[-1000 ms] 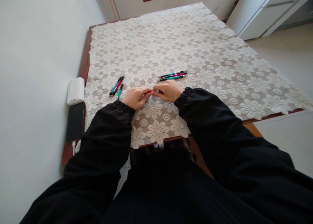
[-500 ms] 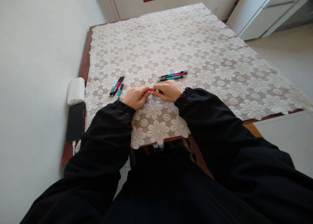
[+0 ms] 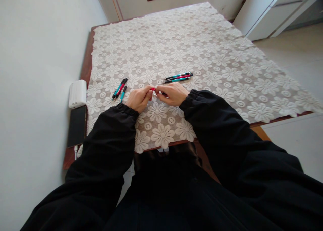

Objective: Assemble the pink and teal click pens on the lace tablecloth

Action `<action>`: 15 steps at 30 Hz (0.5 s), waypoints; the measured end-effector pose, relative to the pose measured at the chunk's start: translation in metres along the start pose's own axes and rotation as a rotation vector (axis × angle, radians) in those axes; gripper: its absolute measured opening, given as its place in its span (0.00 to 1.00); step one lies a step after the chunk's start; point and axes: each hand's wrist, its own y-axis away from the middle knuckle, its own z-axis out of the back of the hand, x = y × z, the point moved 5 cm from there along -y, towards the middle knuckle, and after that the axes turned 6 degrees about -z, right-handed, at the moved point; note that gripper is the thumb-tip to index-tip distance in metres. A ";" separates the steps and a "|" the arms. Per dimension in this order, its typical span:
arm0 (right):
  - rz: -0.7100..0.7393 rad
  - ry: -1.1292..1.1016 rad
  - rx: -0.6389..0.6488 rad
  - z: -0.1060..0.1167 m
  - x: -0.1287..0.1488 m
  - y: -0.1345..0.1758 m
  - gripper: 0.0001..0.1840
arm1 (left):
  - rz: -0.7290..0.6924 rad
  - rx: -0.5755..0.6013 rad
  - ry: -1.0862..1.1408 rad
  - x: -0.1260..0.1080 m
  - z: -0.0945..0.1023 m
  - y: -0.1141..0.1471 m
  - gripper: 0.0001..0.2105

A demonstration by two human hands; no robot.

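My left hand (image 3: 138,99) is closed, fingers pinching a red pen (image 3: 153,89) of which only a short bit shows. Just to its right, my right hand (image 3: 173,93) is also closed, with a dark end of the pen showing under its fingers. A pale, thin piece is visible between the two hands. Most of the pen is hidden by my fingers. Left of my left hand lies a group of blue and red pens (image 3: 119,88), with a short blue and black pen part (image 3: 123,93) beside it. Beyond my right hand lie several blue and red pens (image 3: 178,77) side by side.
A lace tablecloth (image 3: 161,137) with flowers covers the table. Along the left edge, against the wall, are a white power bank or charger (image 3: 77,93) and a dark phone (image 3: 77,126) with a white cable (image 3: 76,152). A white cabinet (image 3: 272,14) stands beyond the right side.
My left hand has shifted slightly left, and the gap between the hands has widened a little, with a pale piece now showing there. The pens on the table stay put.
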 end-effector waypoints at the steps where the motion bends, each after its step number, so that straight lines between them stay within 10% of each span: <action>1: 0.001 -0.002 -0.001 0.000 0.000 0.000 0.16 | 0.004 0.003 0.000 0.000 0.000 0.000 0.18; 15: 0.005 -0.071 -0.029 -0.002 -0.005 -0.002 0.13 | -0.011 0.043 -0.031 -0.002 -0.003 -0.002 0.17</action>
